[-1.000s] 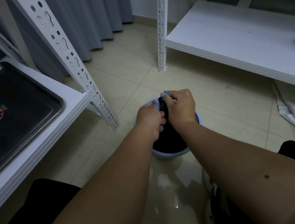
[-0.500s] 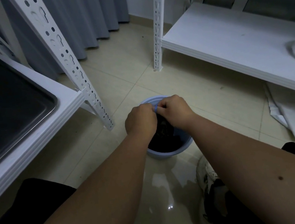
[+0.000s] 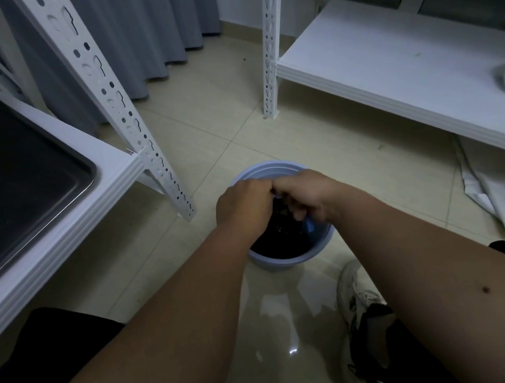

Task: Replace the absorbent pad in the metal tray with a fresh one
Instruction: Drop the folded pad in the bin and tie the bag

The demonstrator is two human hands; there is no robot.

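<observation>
Both hands, left hand (image 3: 244, 206) and right hand (image 3: 304, 196), have sunk lower into the blue bucket (image 3: 288, 258), fingers still clenched together on something dark (image 3: 280, 211).

The room is dim and bluish, with soft shadows. A pale sheen and one small bright glint lie on the wet floor (image 3: 289, 330) near the person. Shelf posts (image 3: 98, 83) bow outward toward the edges. The hands over the bucket are slightly blurred.
</observation>
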